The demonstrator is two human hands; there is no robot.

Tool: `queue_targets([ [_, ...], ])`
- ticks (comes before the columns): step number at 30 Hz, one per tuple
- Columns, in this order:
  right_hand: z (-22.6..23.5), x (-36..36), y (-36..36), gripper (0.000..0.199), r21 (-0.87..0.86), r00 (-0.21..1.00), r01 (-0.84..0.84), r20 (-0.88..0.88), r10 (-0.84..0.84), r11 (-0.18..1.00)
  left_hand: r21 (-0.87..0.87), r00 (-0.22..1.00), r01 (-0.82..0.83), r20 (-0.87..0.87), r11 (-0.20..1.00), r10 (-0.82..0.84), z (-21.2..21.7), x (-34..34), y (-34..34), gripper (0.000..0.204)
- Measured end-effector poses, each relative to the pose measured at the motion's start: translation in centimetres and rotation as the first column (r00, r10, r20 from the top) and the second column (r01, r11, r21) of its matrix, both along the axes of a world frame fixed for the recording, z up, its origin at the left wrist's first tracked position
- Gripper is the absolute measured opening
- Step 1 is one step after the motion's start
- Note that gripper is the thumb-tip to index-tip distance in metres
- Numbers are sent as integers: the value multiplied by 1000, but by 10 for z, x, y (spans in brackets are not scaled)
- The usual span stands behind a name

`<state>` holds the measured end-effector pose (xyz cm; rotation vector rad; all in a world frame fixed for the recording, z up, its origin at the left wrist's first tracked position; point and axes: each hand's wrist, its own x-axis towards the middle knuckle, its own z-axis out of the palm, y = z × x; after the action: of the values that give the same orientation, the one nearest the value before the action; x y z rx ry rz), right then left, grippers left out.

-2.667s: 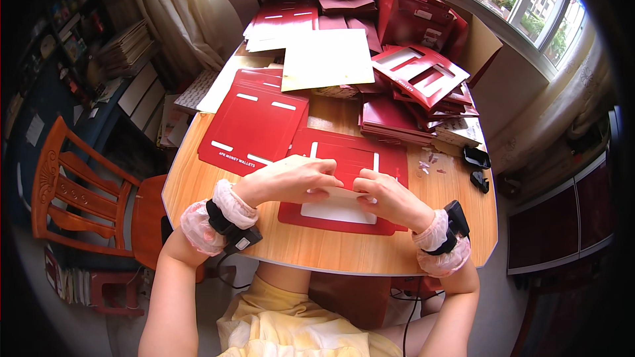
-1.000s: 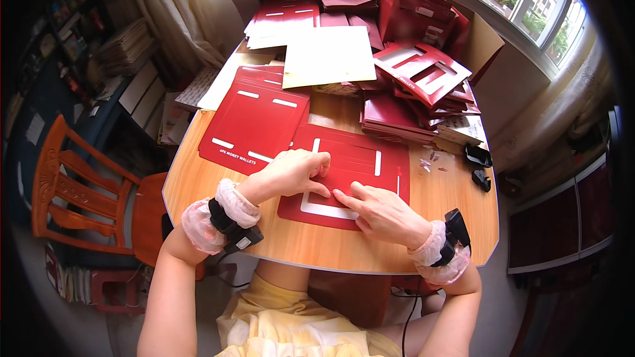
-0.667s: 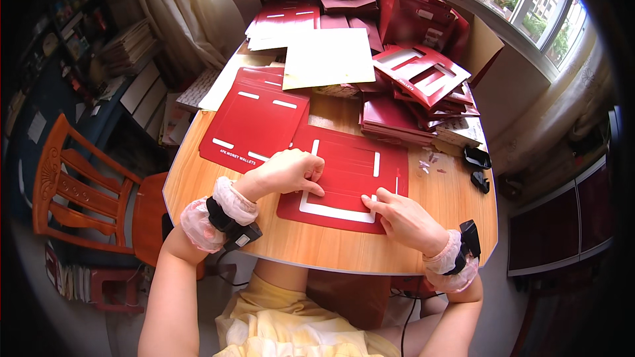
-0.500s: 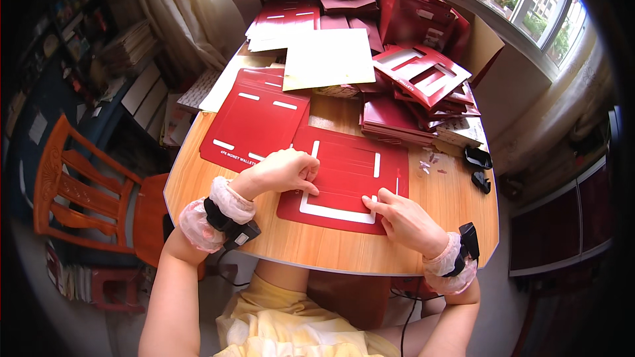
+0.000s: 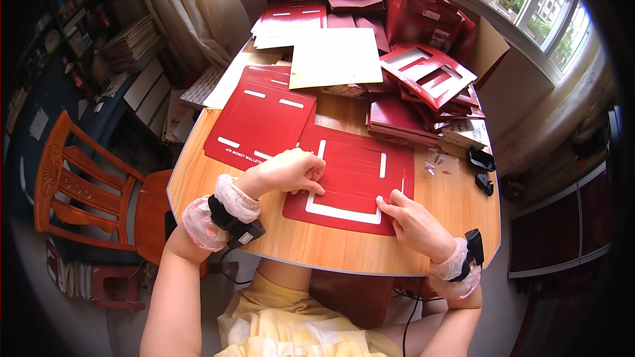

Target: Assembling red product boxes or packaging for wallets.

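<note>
A flat red card sheet lies on the table in front of me, with a white border along the lower part and sides of its middle. Inside that border is a red card panel with crosswise lines. My left hand is closed, thumb and finger pinching the panel's lower left edge. At the lower right corner, my right hand has thumb and index finger pressed together on the panel's edge. Just left, a stack of red card sheets with white slots partly touches the sheet.
Red folded cards and a red frame with cut-out windows are piled at the right. A white sheet lies at the back. Small scraps and black objects sit near the right edge. A wooden chair stands left.
The whole view has shifted slightly, moving the scene a little to the right. Both hands keep nearly the same places on the red card panel.
</note>
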<state>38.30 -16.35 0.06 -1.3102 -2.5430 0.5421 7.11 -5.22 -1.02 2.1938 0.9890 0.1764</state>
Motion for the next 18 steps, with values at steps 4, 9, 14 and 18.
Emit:
queue_targets([
  [4, 10, 9, 8, 40, -59, 1000, 18, -5, -18, 998, -99, 999, -20, -41, 995, 16, 9, 4, 0, 35],
  [9, 11, 18, 64, 19, 61, 976, 21, -219, -7, 998, -84, 989, 148, -2, 985, -148, 2, -1, 2, 35],
  [14, -10, -20, 99, 42, -23, 957, 88, -274, -91, 996, -87, 967, 254, -13, 963, -256, 5, -4, 3, 30],
  [18, -13, -52, 94, 70, 114, 990, 139, -54, -133, 984, -38, 963, 268, -9, 963, -269, 2, -5, 3, 32],
])
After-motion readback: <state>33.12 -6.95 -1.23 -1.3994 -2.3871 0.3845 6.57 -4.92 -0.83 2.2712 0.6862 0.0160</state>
